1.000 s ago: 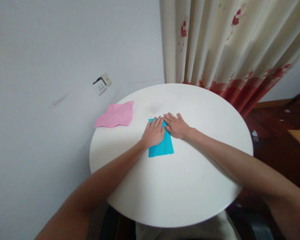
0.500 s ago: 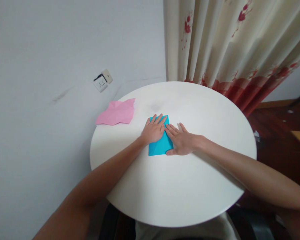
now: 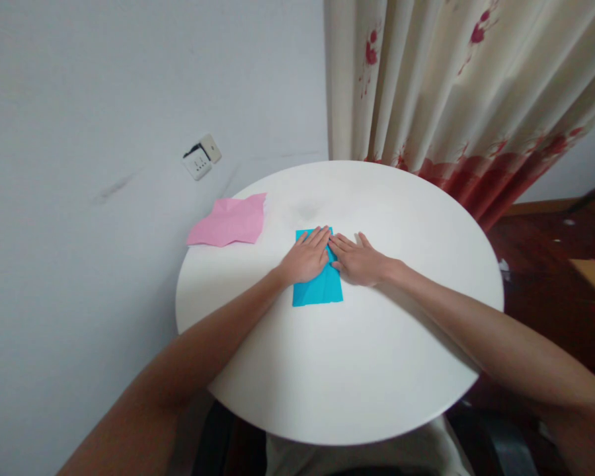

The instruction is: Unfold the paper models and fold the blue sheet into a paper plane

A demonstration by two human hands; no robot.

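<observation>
A folded sheet of blue paper (image 3: pixel 318 291) lies flat on the white table, its lower part and a strip along the top showing. My left hand (image 3: pixel 306 258) rests flat across its upper half, fingers stretched out toward the upper right corner. At the paper's right edge lies my right hand (image 3: pixel 359 259), palm down with the fingers extended and the fingertips on the paper's edge near the left fingers. Both hands are open. The paper under my left palm is hidden.
A torn, creased piece of pink paper (image 3: pixel 232 221) lies at the table's back left edge. The round white table (image 3: pixel 347 370) stands against a wall with a socket (image 3: pixel 197 162). A floral curtain (image 3: pixel 426 86) hangs behind it.
My right hand has slid up along the blue paper's right edge, away from the lower corner. My left hand stays on the paper, its fingers now closer together.
</observation>
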